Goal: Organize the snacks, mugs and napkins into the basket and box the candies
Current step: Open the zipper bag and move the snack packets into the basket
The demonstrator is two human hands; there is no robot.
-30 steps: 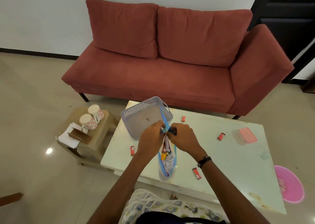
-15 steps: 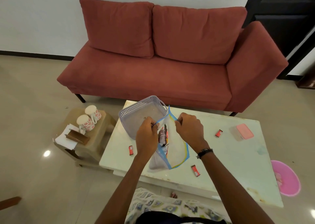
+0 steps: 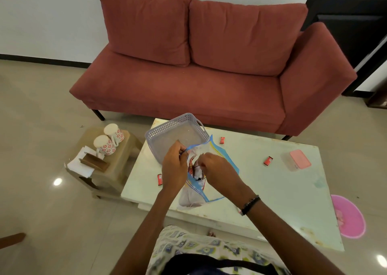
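Note:
A clear zip bag [image 3: 195,195] with blue edging lies on the pale table [image 3: 272,191], snack packets [image 3: 195,170] showing in its mouth. My left hand [image 3: 173,168] pinches the bag's near rim. My right hand [image 3: 217,170] reaches into the opening, fingers on the packets. A grey perforated basket [image 3: 161,136] stands just behind the hands. Red candies lie at the left [image 3: 159,179], behind the bag [image 3: 222,140] and to the right [image 3: 268,160]. A clear box with a pink lid [image 3: 297,160] sits at the right. Two floral mugs [image 3: 104,144] and white napkins [image 3: 80,163] rest on a side stool.
A low wooden stool [image 3: 117,165] stands left of the table with a brown holder [image 3: 94,162] on the napkins. A red sofa [image 3: 199,82] fills the space behind the table. A pink bowl [image 3: 349,216] lies on the floor at the right.
The bag's mouth was pulled apart by both hands. My right hand has since let go of the rim and gone down into the bag onto the packets. The left hand keeps its grip.

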